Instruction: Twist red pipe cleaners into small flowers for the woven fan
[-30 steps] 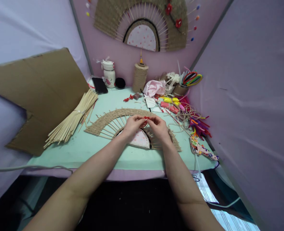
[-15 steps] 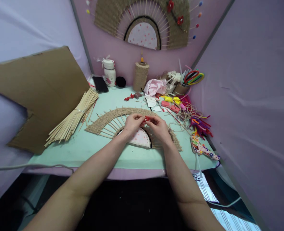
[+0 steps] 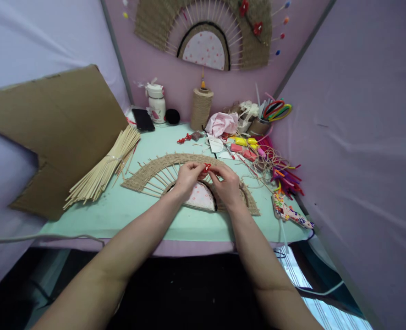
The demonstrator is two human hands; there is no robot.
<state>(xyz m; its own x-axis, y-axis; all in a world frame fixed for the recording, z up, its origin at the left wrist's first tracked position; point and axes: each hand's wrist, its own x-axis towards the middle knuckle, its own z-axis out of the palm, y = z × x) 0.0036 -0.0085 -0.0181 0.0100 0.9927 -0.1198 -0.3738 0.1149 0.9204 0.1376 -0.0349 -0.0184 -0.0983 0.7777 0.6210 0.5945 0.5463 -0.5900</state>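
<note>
Between my fingertips is a small red flower point(image 3: 207, 168) with a pale centre, much like the red flowers on the fan on the wall. My left hand point(image 3: 188, 178) pinches it from the left. On the other side, my right hand point(image 3: 227, 182) pinches it with thumb and forefinger. Below both hands a woven twine fan point(image 3: 155, 167) with stick ribs lies flat on the table. Its white, pink-dotted half-circle centre point(image 3: 201, 198) is edged in black and partly covered by my hands.
A bundle of thin sticks point(image 3: 103, 167) and a cardboard sheet point(image 3: 65, 119) are at the left. Behind stand a bottle point(image 3: 156, 103) and a twine spool point(image 3: 200, 109). Pipe cleaners point(image 3: 287, 176) and a patterned glue gun point(image 3: 290, 213) lie right. A finished fan point(image 3: 258, 50) hangs on the wall.
The red flower has turned and shows more between my fingertips. Both hands have shifted slightly left, and the fan has stayed in place.
</note>
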